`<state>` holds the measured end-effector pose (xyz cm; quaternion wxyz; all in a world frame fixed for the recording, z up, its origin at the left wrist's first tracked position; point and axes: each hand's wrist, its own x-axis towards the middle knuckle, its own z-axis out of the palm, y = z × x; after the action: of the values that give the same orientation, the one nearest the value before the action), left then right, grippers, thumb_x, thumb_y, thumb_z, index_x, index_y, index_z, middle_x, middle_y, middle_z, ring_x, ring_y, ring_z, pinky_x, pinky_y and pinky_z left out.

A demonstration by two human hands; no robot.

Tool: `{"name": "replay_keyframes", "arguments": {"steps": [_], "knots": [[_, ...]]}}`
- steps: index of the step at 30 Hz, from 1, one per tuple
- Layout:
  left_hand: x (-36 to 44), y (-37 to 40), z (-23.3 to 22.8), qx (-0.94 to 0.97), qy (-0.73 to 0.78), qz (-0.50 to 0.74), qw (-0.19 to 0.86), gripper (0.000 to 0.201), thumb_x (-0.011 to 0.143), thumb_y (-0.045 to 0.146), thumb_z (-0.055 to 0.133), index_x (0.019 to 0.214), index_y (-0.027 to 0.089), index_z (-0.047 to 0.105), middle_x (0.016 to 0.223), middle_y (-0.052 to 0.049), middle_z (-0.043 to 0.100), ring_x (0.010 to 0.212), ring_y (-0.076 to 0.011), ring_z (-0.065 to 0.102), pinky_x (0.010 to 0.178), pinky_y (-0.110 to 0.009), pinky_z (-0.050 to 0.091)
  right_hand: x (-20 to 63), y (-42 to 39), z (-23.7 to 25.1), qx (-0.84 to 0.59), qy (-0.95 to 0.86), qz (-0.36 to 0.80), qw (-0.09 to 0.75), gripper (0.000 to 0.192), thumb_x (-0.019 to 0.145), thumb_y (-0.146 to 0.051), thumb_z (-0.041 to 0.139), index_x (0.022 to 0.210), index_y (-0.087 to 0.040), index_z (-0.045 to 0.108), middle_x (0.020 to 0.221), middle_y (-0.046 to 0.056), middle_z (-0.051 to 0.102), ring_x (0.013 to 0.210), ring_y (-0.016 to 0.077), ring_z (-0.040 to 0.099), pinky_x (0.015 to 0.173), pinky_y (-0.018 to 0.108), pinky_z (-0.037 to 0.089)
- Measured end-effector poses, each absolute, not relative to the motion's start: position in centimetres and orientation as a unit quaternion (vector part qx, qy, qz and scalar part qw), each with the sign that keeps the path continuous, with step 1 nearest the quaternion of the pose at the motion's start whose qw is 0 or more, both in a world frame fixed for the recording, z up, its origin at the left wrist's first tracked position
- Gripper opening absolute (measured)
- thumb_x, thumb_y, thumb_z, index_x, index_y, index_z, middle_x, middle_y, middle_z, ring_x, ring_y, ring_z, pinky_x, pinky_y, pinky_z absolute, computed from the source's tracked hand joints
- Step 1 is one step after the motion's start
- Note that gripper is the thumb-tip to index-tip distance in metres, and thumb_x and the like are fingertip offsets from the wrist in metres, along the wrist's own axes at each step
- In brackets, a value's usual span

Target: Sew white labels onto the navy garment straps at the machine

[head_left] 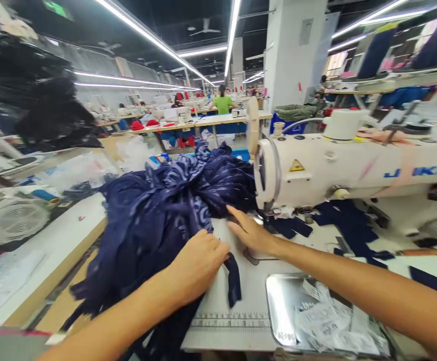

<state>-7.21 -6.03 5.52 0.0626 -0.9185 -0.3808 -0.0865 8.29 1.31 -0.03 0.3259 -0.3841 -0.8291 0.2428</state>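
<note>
My left hand [199, 258] is closed around a narrow navy fabric strip [234, 283], whose loose end hangs down over the sewing table. My right hand [251, 233] has its fingers stretched out toward the navy cloth, close to the needle end of the white sewing machine [308, 165]; nothing shows in its grip. A large gathered heap of navy patterned fabric [151, 215] covers the table's left side, beyond my left hand. The needle and presser foot are mostly hidden.
A metal tray [278, 311] of white paper labels lies at the front right. Navy fabric scraps [348, 225] lie under the machine arm. A printed ruler [233, 322] runs along the table front. A black plastic bag [34, 90] hangs at left. Far off sits a person in green [223, 104].
</note>
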Motion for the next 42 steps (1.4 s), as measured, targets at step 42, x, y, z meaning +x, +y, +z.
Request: {"name": "replay_keyframes", "arguments": {"steps": [42], "knots": [[0.5,-5.0,3.1,-0.890,-0.328,-0.224,-0.225,0.025,0.086,0.022,0.037,0.063,0.015,0.044,0.059,0.002,0.046,0.056,-0.0098,0.042,0.053,-0.020,0.033,23.0,-6.4,1.3,-0.442,-0.864,0.185,0.153,0.023,0.088,-0.025,0.036,0.075,-0.019,0.054,0.074,0.003,0.057,0.064,0.0140,0.053,0.062,0.025,0.039]]}}
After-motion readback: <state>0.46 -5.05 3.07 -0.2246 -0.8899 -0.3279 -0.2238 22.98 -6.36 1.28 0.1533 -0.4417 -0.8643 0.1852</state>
